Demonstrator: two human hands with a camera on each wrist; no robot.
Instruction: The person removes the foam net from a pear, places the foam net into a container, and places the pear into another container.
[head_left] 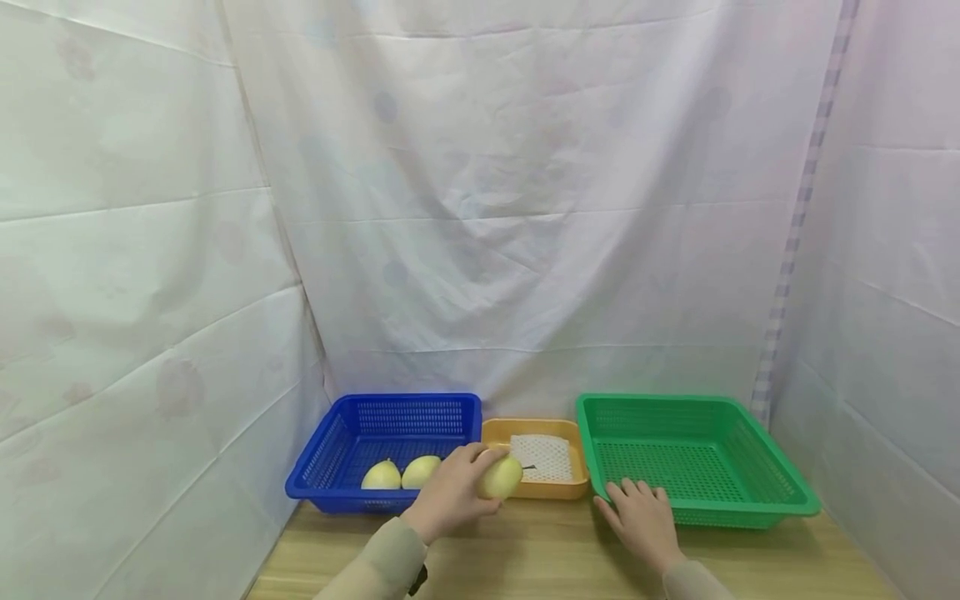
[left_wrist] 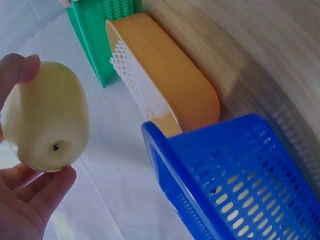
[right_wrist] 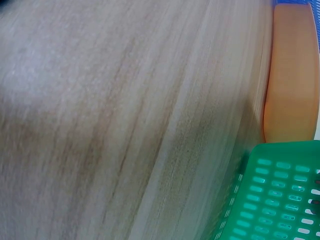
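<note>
My left hand (head_left: pixel 457 492) grips a pale yellow pear (head_left: pixel 502 477) above the table, in front of the orange tray (head_left: pixel 582 492). The pear's stem points right; the left wrist view shows its dimpled base, with thumb and fingers (left_wrist: pixel 47 192) on opposite sides. A white foam net (head_left: pixel 542 458) lies in the tray. Two more pears, one of them upright (head_left: pixel 382 475), sit in the blue basket (head_left: pixel 315 475) at left. My right hand (head_left: pixel 641 521) rests on the near left rim of the green basket (head_left: pixel 742 506), fingers over the edge; the right wrist view hardly shows it.
The three containers stand in a row on the wooden table (head_left: pixel 540 550). Behind them and at both sides hang white curtains (head_left: pixel 525 208). Inside the green basket, its mesh floor (head_left: pixel 660 467) shows. Bare wood lies in front of the tray.
</note>
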